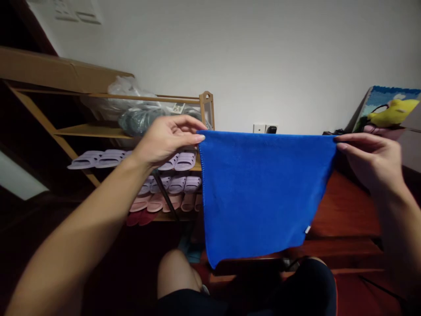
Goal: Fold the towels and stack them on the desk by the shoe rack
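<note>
A blue cloth [266, 193] hangs spread out in front of me, its top edge pulled straight between my two hands. My left hand [171, 138] pinches the upper left corner between thumb and fingers. At the upper right corner, my right hand [373, 156] grips the cloth the same way. Stitching runs down the left side, and a small white tag [307, 229] shows near the lower right. The bottom edge hangs free above my knees, with the lower left corner dipping lowest. Part of the reddish-brown wooden table [348, 210] is hidden behind the cloth.
On the left stands a wooden shoe rack [88, 128] with several lilac slippers [186, 161] and pink slippers [154, 202]. Plastic-wrapped items [141, 118] and a cardboard box [66, 72] are on it. A yellow object [394, 112] and a picture [378, 94] are at right.
</note>
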### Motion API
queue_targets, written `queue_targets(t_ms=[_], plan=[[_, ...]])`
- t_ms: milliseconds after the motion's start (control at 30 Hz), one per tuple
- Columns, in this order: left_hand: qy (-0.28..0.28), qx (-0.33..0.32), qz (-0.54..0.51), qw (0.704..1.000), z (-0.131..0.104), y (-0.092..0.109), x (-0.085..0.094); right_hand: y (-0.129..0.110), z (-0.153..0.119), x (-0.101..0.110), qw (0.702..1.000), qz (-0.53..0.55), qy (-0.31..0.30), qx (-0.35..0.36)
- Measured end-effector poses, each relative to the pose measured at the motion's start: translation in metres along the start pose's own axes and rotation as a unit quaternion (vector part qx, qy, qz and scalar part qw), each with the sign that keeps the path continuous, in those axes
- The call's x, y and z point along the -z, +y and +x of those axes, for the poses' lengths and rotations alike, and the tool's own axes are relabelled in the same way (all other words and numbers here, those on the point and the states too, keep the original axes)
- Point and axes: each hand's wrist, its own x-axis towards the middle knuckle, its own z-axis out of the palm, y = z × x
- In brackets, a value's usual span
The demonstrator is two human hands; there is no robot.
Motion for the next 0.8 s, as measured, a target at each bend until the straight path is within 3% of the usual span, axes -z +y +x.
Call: queue_targets(t_ms=[100, 233, 467, 667, 800], plan=[[-0.037, 0.049, -0.014, 0.998, 0.009, -0.034, -0.007, 0.034, 0.006, -0.008, 0.996, -0.010, -0.066, -0.056], [-0.067, 0.096, -0.037, 0.992, 0.025, -0.097, -0.028, 0.092, 0.012, -0.029, 0.985, -0.011, -0.121, -0.124], [-0.014, 0.178, 0.049, 0.983, 0.043, -0.195, -0.077, 0.179, 0.013, -0.082, 0.964, -0.059, -0.174, -0.193], [-0.010, 0.204, 0.161, 0.966, 0.051, -0.253, -0.101, 0.226, 0.009, -0.116, 0.935, -0.144, -0.236, -0.223], [-0.025, 0.189, 0.263, 0.946, 0.052, -0.268, -0.108, 0.243, 0.007, -0.131, 0.918, -0.216, -0.259, -0.207]])
